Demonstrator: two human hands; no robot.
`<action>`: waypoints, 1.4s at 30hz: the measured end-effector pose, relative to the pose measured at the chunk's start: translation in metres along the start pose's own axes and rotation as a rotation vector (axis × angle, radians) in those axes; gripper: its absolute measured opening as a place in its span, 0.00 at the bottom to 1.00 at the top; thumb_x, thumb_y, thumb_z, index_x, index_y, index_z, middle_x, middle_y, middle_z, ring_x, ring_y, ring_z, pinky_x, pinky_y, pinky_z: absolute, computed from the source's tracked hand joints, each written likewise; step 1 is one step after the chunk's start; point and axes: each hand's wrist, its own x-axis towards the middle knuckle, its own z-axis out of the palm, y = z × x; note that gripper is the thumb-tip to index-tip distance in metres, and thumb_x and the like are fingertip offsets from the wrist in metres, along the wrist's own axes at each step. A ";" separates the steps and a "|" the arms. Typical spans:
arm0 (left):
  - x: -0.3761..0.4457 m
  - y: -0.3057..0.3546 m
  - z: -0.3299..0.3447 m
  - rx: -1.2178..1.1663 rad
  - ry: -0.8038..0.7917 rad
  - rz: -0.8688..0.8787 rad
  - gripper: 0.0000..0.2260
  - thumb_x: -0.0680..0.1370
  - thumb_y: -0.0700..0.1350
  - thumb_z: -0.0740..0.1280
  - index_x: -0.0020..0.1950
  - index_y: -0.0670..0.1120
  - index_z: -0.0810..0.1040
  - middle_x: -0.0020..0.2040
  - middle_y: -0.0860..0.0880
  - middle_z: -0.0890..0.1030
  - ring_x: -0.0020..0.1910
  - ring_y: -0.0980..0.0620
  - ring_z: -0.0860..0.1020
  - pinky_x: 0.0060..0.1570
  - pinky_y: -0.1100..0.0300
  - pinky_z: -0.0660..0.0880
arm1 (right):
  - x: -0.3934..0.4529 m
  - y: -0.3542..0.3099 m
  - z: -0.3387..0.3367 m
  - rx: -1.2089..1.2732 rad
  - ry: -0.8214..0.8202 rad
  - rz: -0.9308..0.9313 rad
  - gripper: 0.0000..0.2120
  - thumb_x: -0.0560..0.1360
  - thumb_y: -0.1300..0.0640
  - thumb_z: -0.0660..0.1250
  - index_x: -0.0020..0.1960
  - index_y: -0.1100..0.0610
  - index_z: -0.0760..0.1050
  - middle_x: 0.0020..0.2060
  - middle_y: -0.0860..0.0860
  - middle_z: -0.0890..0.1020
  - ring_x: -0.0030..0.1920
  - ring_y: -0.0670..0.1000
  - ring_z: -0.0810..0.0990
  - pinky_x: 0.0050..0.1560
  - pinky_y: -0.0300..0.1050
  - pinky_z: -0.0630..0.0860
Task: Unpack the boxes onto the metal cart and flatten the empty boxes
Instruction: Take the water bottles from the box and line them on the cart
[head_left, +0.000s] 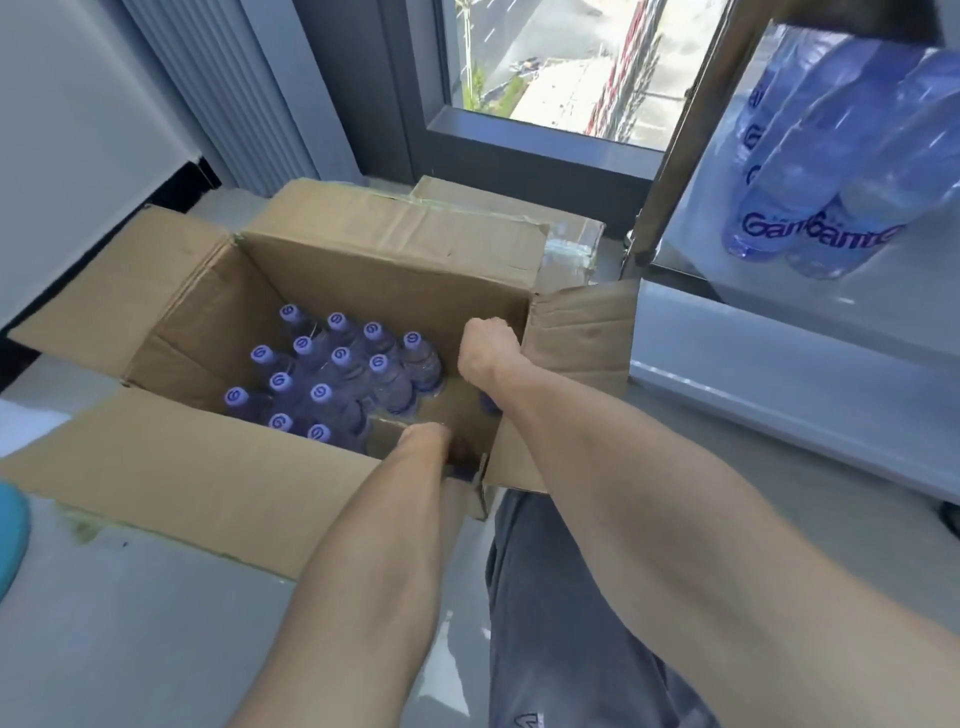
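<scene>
Open cardboard box (332, 270) on grey floor, all four flaps folded out. Inside, toward its far-left part: cluster of upright water bottles (332, 374), purple caps, shrink-wrapped. Near-right part of box bare cardboard.

Both forearms reaching down into box at near-right corner. Left hand (428, 441) low inside by near wall, fingers hidden — grip can't tell. Right hand (485, 353) bent at wrist just inside right wall, fingers curled under, out of sight; a bit of purple showing below wrist, but whether held can't tell.

Behind box: second cardboard box (519, 208), taped. Right of box: metal cart (779, 353), w/ wrapped bottle pack (831, 156) on upper shelf.
</scene>
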 end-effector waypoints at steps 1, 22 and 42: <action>-0.008 0.001 -0.002 0.005 -0.009 -0.007 0.20 0.60 0.50 0.72 0.50 0.45 0.82 0.55 0.44 0.83 0.53 0.46 0.83 0.58 0.49 0.78 | 0.000 0.003 0.004 0.020 0.029 0.007 0.13 0.75 0.64 0.63 0.59 0.63 0.77 0.58 0.63 0.78 0.59 0.63 0.77 0.56 0.50 0.75; -0.103 -0.068 -0.105 -0.951 0.791 0.334 0.06 0.63 0.46 0.76 0.36 0.45 0.85 0.30 0.52 0.79 0.33 0.53 0.74 0.33 0.62 0.70 | -0.004 0.016 -0.017 0.292 -0.097 0.026 0.22 0.72 0.60 0.69 0.66 0.57 0.75 0.61 0.57 0.79 0.61 0.59 0.77 0.57 0.43 0.73; -0.250 0.074 -0.165 -1.087 0.542 0.439 0.17 0.72 0.56 0.72 0.49 0.45 0.76 0.43 0.45 0.82 0.39 0.49 0.81 0.43 0.58 0.78 | -0.088 0.080 -0.127 1.331 -0.215 0.124 0.24 0.74 0.39 0.66 0.53 0.61 0.77 0.41 0.57 0.81 0.36 0.53 0.81 0.37 0.42 0.77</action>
